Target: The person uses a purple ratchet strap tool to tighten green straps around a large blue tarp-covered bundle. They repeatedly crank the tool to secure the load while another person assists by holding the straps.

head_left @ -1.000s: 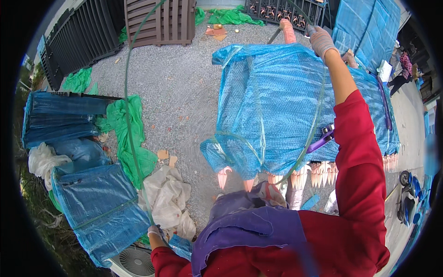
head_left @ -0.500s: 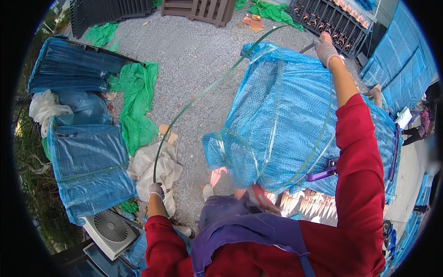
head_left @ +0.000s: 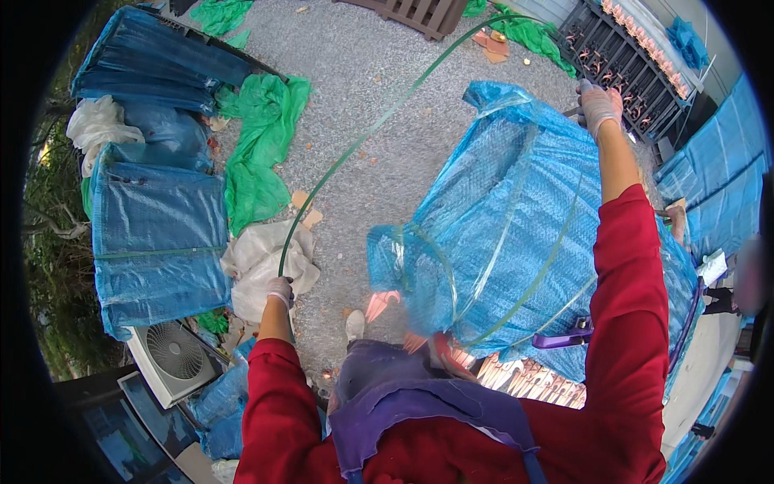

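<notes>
- Gravel ground [head_left: 355, 105] fills the middle of the head view, with green sheets [head_left: 262, 141] lying on it at the left and a dark slatted rack [head_left: 625, 68] at the top right.
- At the left edge a blue-wrapped bundle [head_left: 157, 238] stands, with a green band around it, and a second blue bundle [head_left: 153, 68] lies above it.
- Just beside the first bundle there is white cloth [head_left: 262, 258], and below it a white fan unit [head_left: 169, 359].
- A big blue-wrapped load [head_left: 516, 234] stands at the right, in front of the person, with green bands crossing its cover.
- The left hand [head_left: 280, 290], in a grey glove, is closed around one end of a green strap [head_left: 379, 121]; it is low, near the white cloth.
- The strap rises from this hand in a long arc over the gravel and bends to the right at the top.
- The right hand [head_left: 598, 103], also gloved, is stretched far out over the top of the load and is closed; it seems to hold the other end of the strap, but the contact is too small to tell for sure.
- Both sleeves are red.
- A purple tool [head_left: 564, 337] lies on the load near the right elbow.
</notes>
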`<state>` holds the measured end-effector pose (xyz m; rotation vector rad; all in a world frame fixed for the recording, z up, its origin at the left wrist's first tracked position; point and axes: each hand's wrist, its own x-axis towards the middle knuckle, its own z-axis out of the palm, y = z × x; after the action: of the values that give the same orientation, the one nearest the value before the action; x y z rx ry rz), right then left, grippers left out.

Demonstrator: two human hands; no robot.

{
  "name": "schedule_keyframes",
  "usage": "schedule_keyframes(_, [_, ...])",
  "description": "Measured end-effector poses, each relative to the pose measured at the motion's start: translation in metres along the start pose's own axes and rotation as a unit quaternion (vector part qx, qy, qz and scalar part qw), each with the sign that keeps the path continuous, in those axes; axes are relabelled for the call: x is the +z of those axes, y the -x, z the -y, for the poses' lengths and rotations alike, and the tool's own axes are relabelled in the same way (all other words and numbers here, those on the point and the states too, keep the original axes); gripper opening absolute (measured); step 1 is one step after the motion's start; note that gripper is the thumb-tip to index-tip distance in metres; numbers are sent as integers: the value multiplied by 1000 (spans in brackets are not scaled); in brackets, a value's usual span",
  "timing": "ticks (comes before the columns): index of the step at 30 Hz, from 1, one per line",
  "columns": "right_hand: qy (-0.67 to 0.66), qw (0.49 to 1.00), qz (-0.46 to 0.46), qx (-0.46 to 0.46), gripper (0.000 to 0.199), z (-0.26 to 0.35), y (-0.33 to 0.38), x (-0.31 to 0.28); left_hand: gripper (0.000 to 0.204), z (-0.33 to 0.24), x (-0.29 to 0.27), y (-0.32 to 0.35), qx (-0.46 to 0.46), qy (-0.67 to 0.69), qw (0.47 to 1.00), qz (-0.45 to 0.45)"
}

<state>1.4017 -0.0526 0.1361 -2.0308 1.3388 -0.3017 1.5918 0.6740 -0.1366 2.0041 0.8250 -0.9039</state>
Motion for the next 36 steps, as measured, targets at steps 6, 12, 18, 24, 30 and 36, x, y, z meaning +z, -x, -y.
schedule_keyframes(6, [-202,975,-52,78,26,-11,-2,34,23,56,49,-76,64,-370,926,47])
schedule_keyframes(12, [-201,968,-91,120,27,-63,-35,46,31,108,96,-74,259,-806,516,127])
schedule_keyframes(18, [-398,896,-108,163,16,-84,-31,44,23,165,115,-55,291,-810,411,300])
schedule_keyframes(24, [-190,948,-146,207,23,-189,-36,-41,36,253,147,-57,198,-753,495,385])
schedule_keyframes(30, [-301,932,-45,198,20,-175,13,-94,41,286,161,66,320,-582,663,346])
schedule_keyframes(36, [-353,926,-16,128,19,-148,74,-115,32,164,178,206,295,-686,472,469])
